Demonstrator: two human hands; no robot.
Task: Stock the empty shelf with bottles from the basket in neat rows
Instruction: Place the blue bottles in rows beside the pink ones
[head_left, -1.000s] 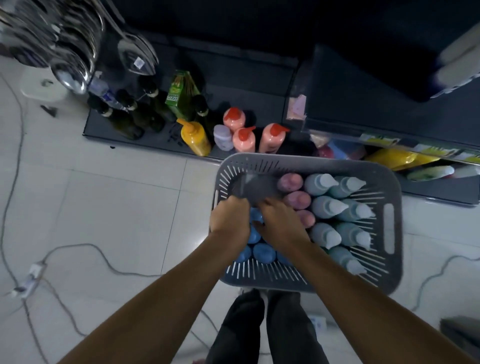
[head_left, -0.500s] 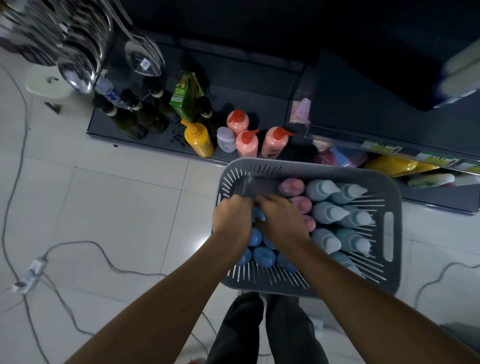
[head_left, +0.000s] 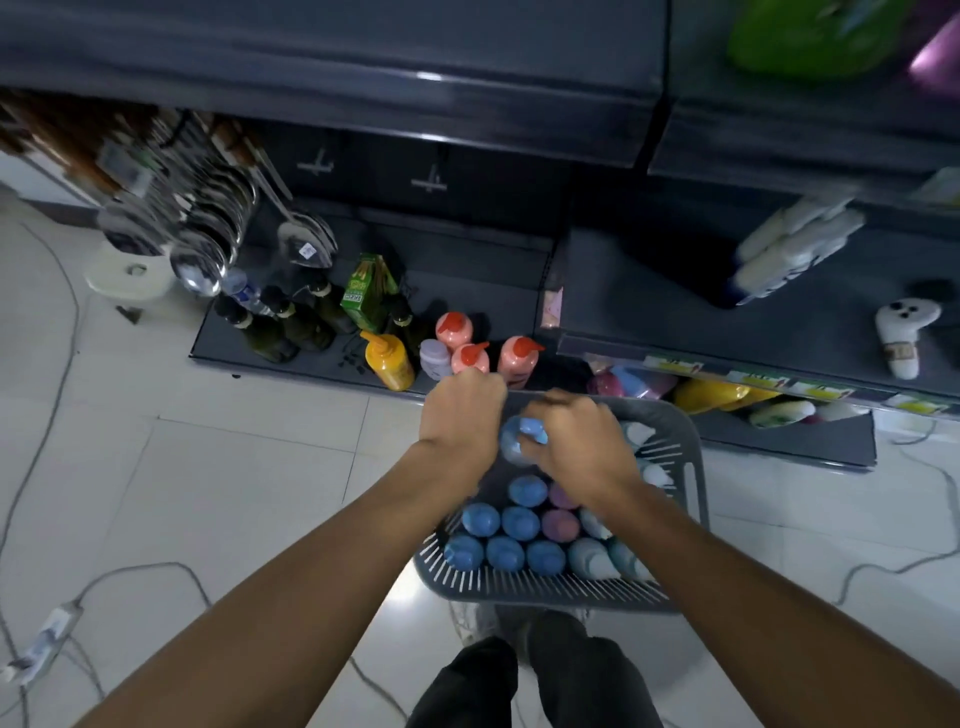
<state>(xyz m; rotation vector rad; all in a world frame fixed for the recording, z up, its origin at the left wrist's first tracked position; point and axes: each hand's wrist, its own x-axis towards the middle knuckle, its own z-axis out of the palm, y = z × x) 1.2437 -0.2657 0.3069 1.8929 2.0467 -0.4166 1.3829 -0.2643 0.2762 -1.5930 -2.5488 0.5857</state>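
A grey slotted basket (head_left: 550, 584) stands on the floor, filled with several blue, pink and pale teal bottles. My left hand (head_left: 460, 415) and my right hand (head_left: 584, 441) are raised over the basket's far end, side by side. Blue bottles (head_left: 522, 439) show between them; my right hand is closed on one with its cap sticking out. My left hand is closed too, and what it holds is hidden behind its fingers. Above stretches a dark bare shelf (head_left: 363, 119).
The bottom shelf holds dark glass bottles (head_left: 291, 327), a green carton (head_left: 366, 293), a yellow pump bottle (head_left: 389, 361) and peach pump bottles (head_left: 517, 358). Ladles (head_left: 208, 228) hang at left. Cables and a power strip (head_left: 47, 642) lie on the white floor tiles.
Both hands have lifted out of the basket toward the shelves, bringing blue bottles up. The view has tilted up, showing the upper shelves.
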